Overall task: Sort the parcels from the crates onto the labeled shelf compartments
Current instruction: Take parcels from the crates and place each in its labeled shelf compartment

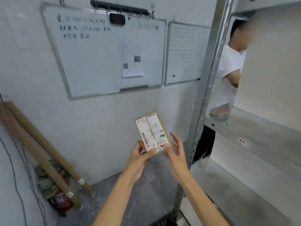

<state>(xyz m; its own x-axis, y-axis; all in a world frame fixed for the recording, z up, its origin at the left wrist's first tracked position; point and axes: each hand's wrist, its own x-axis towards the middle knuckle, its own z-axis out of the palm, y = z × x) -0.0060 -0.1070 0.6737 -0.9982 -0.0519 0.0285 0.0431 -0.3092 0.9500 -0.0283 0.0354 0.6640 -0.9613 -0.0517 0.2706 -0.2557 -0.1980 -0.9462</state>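
pinching parcel (152, 132) in left hand (140, 158), right hand (176, 154) splayed, thumb touching it

One parcel (153, 129); two hands (140, 159) (177, 154); two whiteboards (97, 54) (187, 53); two cardboard tubes (45, 142) (37, 152).

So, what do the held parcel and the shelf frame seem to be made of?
Parcel: probably brown cardboard, matte, judging by its tan edges; a white paper label covers the face. Shelf frame: apparently grey metal, dull finish, with a row of punched holes along the upright.
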